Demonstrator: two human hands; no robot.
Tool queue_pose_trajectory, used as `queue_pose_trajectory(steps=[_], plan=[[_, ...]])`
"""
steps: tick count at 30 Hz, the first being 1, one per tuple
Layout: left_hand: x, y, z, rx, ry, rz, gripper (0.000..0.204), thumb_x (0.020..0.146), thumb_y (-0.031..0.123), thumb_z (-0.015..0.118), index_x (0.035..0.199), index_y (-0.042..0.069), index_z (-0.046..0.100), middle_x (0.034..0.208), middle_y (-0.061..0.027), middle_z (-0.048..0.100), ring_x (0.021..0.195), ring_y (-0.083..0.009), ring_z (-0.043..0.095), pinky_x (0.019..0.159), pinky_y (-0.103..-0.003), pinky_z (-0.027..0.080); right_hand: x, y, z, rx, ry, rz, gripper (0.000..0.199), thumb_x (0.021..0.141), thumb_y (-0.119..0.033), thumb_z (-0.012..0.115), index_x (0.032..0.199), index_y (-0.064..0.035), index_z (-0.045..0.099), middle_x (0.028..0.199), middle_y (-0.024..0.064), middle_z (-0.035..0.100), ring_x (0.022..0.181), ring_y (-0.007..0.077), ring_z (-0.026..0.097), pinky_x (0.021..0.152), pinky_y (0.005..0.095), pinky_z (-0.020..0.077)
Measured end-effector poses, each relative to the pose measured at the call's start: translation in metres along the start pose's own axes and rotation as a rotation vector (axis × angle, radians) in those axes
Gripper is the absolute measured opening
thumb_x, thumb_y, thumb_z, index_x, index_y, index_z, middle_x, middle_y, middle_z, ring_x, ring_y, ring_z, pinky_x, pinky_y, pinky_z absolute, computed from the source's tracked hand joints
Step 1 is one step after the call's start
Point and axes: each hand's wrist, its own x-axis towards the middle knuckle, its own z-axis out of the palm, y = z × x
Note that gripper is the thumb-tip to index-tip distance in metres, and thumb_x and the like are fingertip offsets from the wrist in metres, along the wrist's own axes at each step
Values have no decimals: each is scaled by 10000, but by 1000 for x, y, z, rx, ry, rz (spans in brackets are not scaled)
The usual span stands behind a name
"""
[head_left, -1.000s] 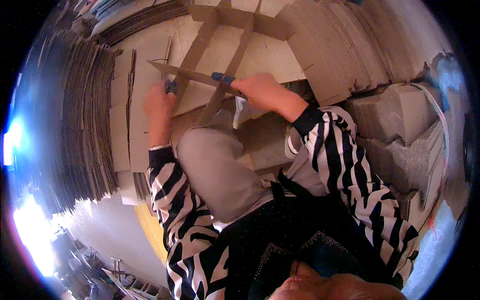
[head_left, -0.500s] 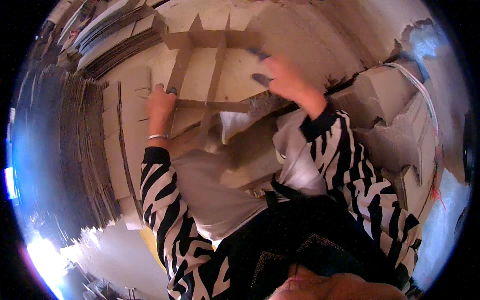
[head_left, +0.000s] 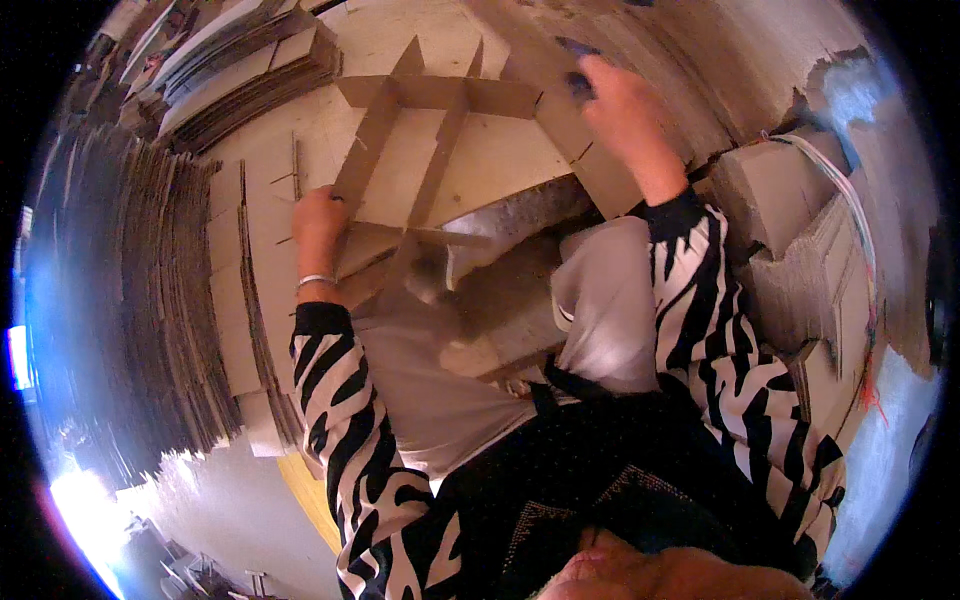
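A lattice of slotted brown cardboard strips [head_left: 434, 165] stands on edge over a pale board, its near end reaching toward my lap. My left hand [head_left: 320, 222] is closed on its near left part, fingers curled round a strip. To the right, my right hand [head_left: 630, 112] is over flat cardboard strips, with dark coverings on its fingertips. Its thumb and forefinger are apart, and I see nothing gripped between them. Beneath that hand a slotted cardboard strip [head_left: 592, 160] slants toward my knee; whether the fingers touch it is unclear.
Tall stacks of cardboard strips [head_left: 130, 300] stand at the left, and another stack [head_left: 255, 85] lies at the far left. Bundled cardboard [head_left: 770, 190] with a pale strap [head_left: 835, 165] sits at the right. The pale board [head_left: 510, 150] lies under the lattice.
My right hand has moved away from the lattice, up and right over the flat strips. The slotted strip beneath it now shows clearly. My left hand stays at the lattice, its fingers more curled.
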Motion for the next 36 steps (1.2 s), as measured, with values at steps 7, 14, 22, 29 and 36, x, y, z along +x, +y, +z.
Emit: queue_pose_trajectory(steps=[7,14,22,29,36], plan=[[44,69,-9,-93,32,182,295,795,217,571,1054,137,685,1037,-157,669,983,-363,626,837,-461,512,45,13,49,360,-377,-50,303,779,-95,618,1067,-23,559,961,216,633,927,375,609,738,420,482],[23,47,-20,-105,17,121,284,790,201,558,1028,115,688,1016,-167,672,974,-369,627,809,-478,513,43,3,51,168,-345,-253,317,727,-39,589,1042,-71,586,914,166,659,893,432,603,741,499,478],[22,51,-5,-121,27,116,292,792,225,531,1000,108,698,1027,-179,669,977,-372,629,813,-474,511,4,-13,78,38,-275,-261,297,726,-28,581,1017,-85,579,879,165,643,865,388,610,688,491,472],[12,50,-16,-97,31,83,309,795,210,525,1039,116,690,1043,-168,668,988,-370,626,826,-470,508,-10,-23,84,8,-341,-393,352,734,-29,587,1075,-118,593,870,115,634,830,356,632,660,476,500],[20,61,-5,-99,3,131,295,801,213,522,1021,95,679,1027,-172,669,983,-375,628,814,-468,514,-11,-3,87,-7,-136,-296,285,699,-17,586,973,-96,590,842,114,624,811,344,613,652,472,478]])
